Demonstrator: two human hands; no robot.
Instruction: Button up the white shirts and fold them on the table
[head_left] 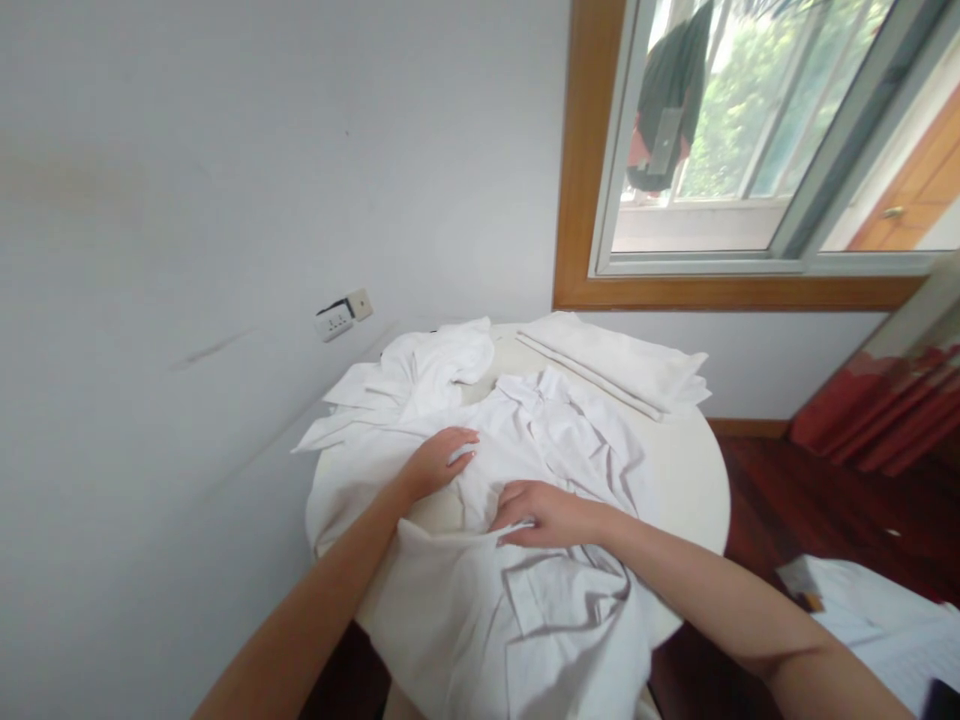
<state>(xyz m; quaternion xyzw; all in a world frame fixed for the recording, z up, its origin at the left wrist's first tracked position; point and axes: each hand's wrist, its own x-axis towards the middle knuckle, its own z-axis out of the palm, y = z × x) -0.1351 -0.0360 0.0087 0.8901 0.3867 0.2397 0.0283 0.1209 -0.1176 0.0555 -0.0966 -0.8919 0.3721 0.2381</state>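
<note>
A rumpled white shirt (517, 440) is spread over the round table, and its near part hangs over the front edge. My left hand (439, 462) rests on the cloth left of the middle, its fingers stretched forward and the thumb apart. Close by on the right, my right hand (547, 513) has its fingers curled on a fold of the same shirt, pinching the cloth near an edge. The fingertips of the right hand are partly hidden in the fabric.
Another bunched white cloth (424, 370) lies at the table's back left. Folded white cloth (607, 360) sits at the back right. The cream round table (697, 480) stands against a wall with a power socket (334, 322). Papers (885, 610) are at lower right, beyond a red curtain (885, 405).
</note>
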